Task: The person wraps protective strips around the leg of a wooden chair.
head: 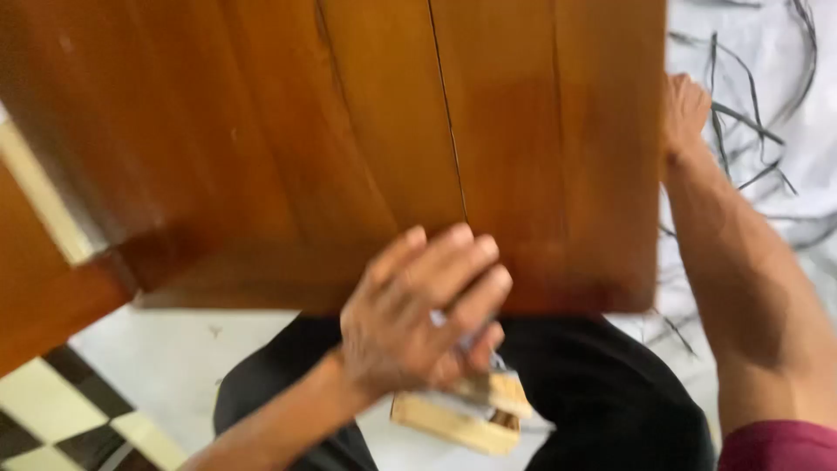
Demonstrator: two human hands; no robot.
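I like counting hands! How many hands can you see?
2. The left hand is low in the middle, against the brown wooden panel; the right hand grips its right edge.

Pale floor (pixel 174 358) with black-and-cream checkered tiles (pixel 61 419).

From my remote seat, the wooden panel (pixel 349 139) is the landmark — it fills most of the view and blocks everything behind it. Below its lower edge, I see the left hand (pixel 418 310) with a small wooden block (pixel 462 414) crowding the middle, and dark trousers (pixel 610 392) behind them. Below-left of the panel, pale floor (pixel 166 358) lies open, running to checkered tiles (pixel 61 419). At the panel's right edge, the right hand (pixel 684 109) and forearm take the gap — beyond them, loose dark strips (pixel 741 122) litter a white sheet (pixel 811 157).
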